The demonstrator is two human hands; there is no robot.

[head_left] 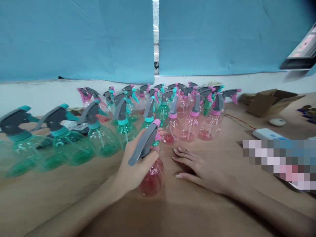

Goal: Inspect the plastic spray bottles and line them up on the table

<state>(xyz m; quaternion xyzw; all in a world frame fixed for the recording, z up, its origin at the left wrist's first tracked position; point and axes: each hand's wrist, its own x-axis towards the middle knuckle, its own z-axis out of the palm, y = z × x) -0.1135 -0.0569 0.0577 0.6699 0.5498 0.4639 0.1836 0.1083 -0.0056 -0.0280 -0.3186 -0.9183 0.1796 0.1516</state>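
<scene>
My left hand is wrapped round the neck of a pink spray bottle with a grey and pink trigger head, upright at the table's middle. The fingers hide its collar. My right hand lies palm down on the table to the right of that bottle, fingers stretched out and holding nothing. Just beyond the hands stand more pink spray bottles. To the left runs a slanting row of green spray bottles with grey and turquoise heads.
Behind the front row, several more pink and green bottles crowd toward the wall. At the right are an open cardboard box, a white computer mouse, a white box-shaped device and a thin cable. Blue curtains hang behind.
</scene>
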